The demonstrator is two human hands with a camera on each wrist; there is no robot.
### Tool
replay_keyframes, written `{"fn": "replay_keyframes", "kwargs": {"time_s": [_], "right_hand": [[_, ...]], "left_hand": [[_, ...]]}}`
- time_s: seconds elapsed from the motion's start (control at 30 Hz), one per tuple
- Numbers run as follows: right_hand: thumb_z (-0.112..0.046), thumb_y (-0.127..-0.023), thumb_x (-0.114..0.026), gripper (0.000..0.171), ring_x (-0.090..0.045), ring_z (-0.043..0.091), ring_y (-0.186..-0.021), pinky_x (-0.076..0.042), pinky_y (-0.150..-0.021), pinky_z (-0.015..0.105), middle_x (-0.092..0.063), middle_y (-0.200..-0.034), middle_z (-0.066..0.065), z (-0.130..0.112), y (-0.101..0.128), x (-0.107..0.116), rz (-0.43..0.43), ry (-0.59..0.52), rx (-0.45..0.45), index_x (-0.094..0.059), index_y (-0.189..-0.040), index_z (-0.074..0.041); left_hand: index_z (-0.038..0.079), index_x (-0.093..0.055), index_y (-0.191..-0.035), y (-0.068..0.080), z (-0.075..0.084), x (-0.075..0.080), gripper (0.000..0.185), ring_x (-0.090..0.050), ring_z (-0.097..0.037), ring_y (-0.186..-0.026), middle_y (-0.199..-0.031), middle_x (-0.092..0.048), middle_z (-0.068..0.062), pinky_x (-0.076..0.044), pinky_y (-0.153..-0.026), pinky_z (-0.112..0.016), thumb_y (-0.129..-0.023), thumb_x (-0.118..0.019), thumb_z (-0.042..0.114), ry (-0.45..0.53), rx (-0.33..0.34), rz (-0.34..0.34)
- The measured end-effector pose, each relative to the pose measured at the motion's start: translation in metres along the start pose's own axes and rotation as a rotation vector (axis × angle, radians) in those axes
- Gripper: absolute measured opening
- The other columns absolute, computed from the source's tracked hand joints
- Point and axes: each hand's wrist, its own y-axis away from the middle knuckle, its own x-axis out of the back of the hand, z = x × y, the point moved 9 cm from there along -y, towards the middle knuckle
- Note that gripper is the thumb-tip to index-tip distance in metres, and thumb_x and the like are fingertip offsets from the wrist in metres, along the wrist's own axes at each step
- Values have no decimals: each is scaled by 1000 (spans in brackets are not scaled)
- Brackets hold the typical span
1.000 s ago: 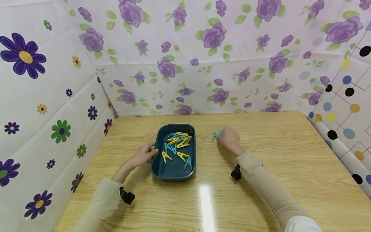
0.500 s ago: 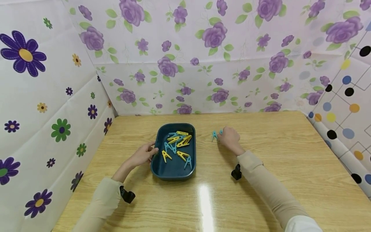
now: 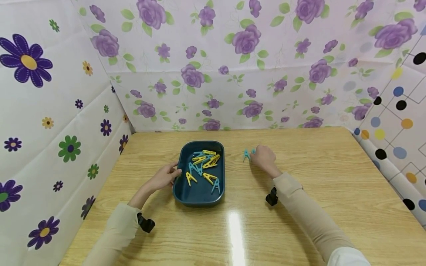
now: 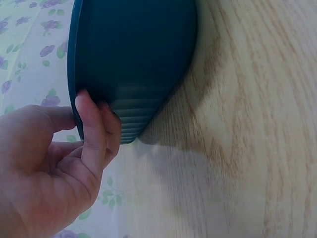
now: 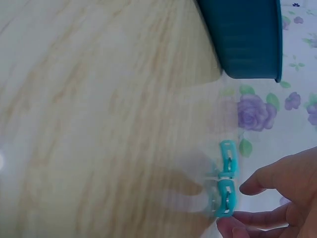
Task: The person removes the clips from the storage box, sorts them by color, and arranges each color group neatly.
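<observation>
My left hand (image 3: 164,177) grips the left wall of a dark blue plastic bin (image 3: 199,200), thumb over the rim and fingers outside, as the left wrist view shows. Several yellow clothespins (image 3: 189,179) and blue clothespins (image 3: 216,185) lie in the bin, some overlapping. Right of the bin, my right hand (image 3: 263,159) is down at two turquoise clothespins on the table. The nearer one to the bin, the left clothespin (image 5: 229,154), is free of the fingers. Thumb and forefinger are around the other, right clothespin (image 5: 227,199), partly hidden by the hand in the head view.
The wooden table (image 3: 316,177) runs back to a flowered cloth wall (image 3: 226,92). Patterned cloth also stands along the left and right sides. A wrist camera (image 3: 145,223) sits on the left sleeve and another wrist camera (image 3: 271,197) on the right one.
</observation>
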Motion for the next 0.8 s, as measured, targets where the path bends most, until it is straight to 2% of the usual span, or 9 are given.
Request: {"fn": "replay_keyframes", "kwargs": {"time_s": [0.23,0.57,0.7,0.8], "right_hand": [[-19,-94,-52,46,-27,9,-41,-23,-40,23,-31,-45,-4,-8,3,11,32,-9,45,-37,-50,-14],[-14,-90,-50,47,-15,8,-43,-14,-41,22,-21,-45,-7,-30,7,19,53,-49,138,-30,-48,-17],[-16,-91,-51,48,-13,8,-43,-13,-42,22,-19,-44,-7,-41,9,22,59,-85,190,-29,-48,-18],[-15,-90,-51,47,-11,8,-45,-12,-44,23,-17,-46,-7,-49,11,24,67,-102,223,-27,-50,-19]], "left_hand": [[0,-22,-152,3,0,1,53,-54,-17,-64,-80,-51,-12,-50,-58,-38,-105,-40,17,-18,8,17],[0,-24,-152,3,0,1,53,-56,-19,-67,-87,-56,-18,-52,-60,-41,-105,-41,17,-9,8,18],[-3,-23,-151,9,11,1,53,-56,-19,-68,-92,-56,-24,-52,-61,-43,-105,-41,15,0,18,13],[-6,-22,-150,16,21,1,53,-58,-23,-71,-102,-58,-30,-52,-64,-44,-104,-41,13,-5,25,9]]}}
